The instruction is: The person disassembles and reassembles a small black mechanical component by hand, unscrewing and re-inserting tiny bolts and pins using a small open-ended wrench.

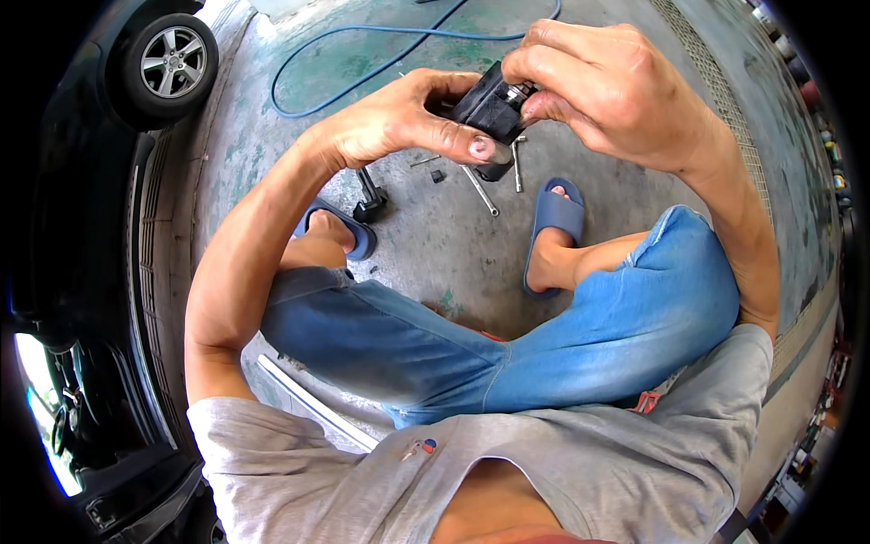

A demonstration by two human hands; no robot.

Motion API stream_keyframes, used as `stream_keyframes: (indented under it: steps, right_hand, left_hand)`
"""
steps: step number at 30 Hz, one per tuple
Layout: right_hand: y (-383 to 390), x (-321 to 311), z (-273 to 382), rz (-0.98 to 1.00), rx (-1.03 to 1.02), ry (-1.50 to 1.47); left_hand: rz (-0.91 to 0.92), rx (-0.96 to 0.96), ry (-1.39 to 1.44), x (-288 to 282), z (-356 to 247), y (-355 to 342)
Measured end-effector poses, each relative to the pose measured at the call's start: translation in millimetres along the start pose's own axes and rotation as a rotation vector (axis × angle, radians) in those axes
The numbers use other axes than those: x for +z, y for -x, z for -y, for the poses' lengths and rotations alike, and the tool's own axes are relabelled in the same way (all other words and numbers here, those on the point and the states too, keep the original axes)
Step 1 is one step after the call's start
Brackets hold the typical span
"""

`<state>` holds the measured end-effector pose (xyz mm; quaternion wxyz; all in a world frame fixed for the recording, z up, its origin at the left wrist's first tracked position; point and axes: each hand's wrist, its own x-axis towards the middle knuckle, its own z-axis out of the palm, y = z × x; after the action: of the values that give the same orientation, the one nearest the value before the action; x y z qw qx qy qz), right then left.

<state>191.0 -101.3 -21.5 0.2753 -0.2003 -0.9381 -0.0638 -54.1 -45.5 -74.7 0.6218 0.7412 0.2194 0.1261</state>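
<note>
My left hand is closed around a black block-shaped part, thumb along its near side and fingers on the far side. The part is held up above the floor, tilted, with a narrower black end pointing down. My right hand pinches at the part's right side, where a small shiny metal piece shows between fingertips and block. The right fingers cover most of that piece, so its kind is hidden. Below on the floor lie a long wrench, a shorter metal tool and a small black piece.
Another black part with a stem lies by my left sandal. A blue hose loops across the floor ahead. A dark car stands at the left, and a floor grate runs along the right. A pale strip lies beside my left leg.
</note>
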Motion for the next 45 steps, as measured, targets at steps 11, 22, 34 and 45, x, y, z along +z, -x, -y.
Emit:
stream_keyframes:
  steps: [11, 22, 34, 45]
  right_hand:
    - [-4.5, 7.7, 7.6, 0.05, -0.032, 0.008]
    - [-4.2, 5.8, -2.6, -0.081, 0.035, 0.061]
    - [-5.6, -5.7, -0.5, -0.124, 0.348, -0.15]
    - [-5.4, 6.0, -7.0, -0.11, 0.876, -0.769]
  left_hand:
    - [0.016, -0.058, 0.031, 2.6, 1.8, 3.7]
    - [-0.167, -0.032, -0.011, 1.3, -14.7, 8.9]
    - [-0.439, 0.018, -0.305, 12.1, -23.3, 10.6]
    - [-0.642, 0.022, -0.612, 12.5, -30.8, 10.6]
